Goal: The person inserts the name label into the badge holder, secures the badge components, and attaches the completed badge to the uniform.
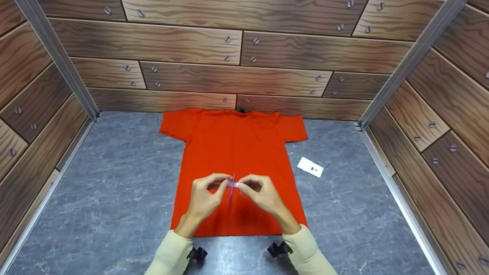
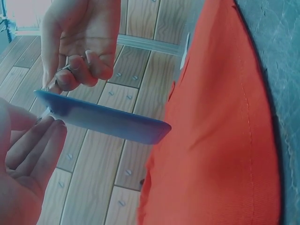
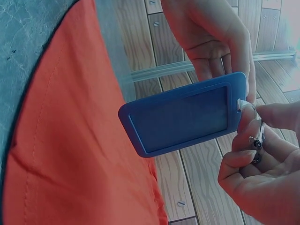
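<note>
Left hand point(image 1: 202, 198): pinching the strap point(image 1: 235, 185)
Right hand point(image 1: 266, 195): pinching strap too
Badge holder point(image 3: 180, 119): I see it between them, lower middle

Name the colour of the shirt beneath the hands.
Orange-red; the shirt shows best in the head view.

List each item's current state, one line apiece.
Blue badge holder, held up, no card showing inside.
Clear strap, threaded through the holder; fastening unclear.
Metal clip, held; open or closed unclear.
Left grip, pinching the strap.
Right grip, holding the clip.
Orange shirt, spread out, unfolded.
White card, lying flat beside the shirt.
</note>
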Available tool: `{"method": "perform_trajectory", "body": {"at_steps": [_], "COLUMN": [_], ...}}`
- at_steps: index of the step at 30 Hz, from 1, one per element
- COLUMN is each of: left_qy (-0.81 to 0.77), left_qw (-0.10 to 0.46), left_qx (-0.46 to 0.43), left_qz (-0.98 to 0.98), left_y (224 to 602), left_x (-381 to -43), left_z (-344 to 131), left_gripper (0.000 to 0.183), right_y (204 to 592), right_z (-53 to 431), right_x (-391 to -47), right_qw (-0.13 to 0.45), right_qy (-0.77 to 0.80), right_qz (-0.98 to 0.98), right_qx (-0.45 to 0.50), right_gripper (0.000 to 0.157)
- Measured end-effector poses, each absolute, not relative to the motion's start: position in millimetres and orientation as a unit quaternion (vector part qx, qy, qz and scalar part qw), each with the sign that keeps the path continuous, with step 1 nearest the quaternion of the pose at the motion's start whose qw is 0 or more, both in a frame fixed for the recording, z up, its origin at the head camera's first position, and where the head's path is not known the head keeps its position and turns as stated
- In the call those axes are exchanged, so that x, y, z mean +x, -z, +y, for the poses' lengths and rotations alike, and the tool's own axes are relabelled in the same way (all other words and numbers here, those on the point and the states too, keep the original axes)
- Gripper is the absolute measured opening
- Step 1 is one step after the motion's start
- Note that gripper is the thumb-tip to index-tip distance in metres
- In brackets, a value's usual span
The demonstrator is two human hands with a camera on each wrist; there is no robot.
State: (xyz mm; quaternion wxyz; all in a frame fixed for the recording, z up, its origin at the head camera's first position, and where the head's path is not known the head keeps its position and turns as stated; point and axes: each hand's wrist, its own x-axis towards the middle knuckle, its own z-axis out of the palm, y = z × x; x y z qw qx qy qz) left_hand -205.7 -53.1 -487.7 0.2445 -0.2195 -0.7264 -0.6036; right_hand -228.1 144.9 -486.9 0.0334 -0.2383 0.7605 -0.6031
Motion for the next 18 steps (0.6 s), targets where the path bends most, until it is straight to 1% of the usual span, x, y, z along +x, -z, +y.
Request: {"method": "perform_trajectory", "body": {"at_steps": [5, 10, 13, 18], "left_qy": [0.607, 0.613, 0.604, 0.589], "left_qw": [0.228, 0.201, 0.153, 0.036], "left_qx": [-0.217, -0.236, -0.246, -0.27], "left_qz": [-0.73, -0.726, -0.742, -0.761], "left_y": [504.9, 511.2, 511.6, 517.1], "left_x": [-214.8, -218.2, -218.2, -219.9], "left_z": [-57.4, -62.1, -65.2, -72.3], "left_gripper": [0.02, 0.028, 0.044, 0.075], "right_y": [487.4, 487.9, 487.6, 487.5], "right_z": [144.2, 143.9, 144.7, 146.0], "right_x": [-227.9, -227.7, -227.9, -227.6], "right_qw": [0.037, 0.037, 0.036, 0.034], "right_qy": [0.61, 0.609, 0.607, 0.599], "right_qz": [0.755, 0.756, 0.756, 0.762], "right_qx": [-0.237, -0.238, -0.241, -0.245], "right_gripper": [0.016, 0.015, 0.013, 0.013]}}
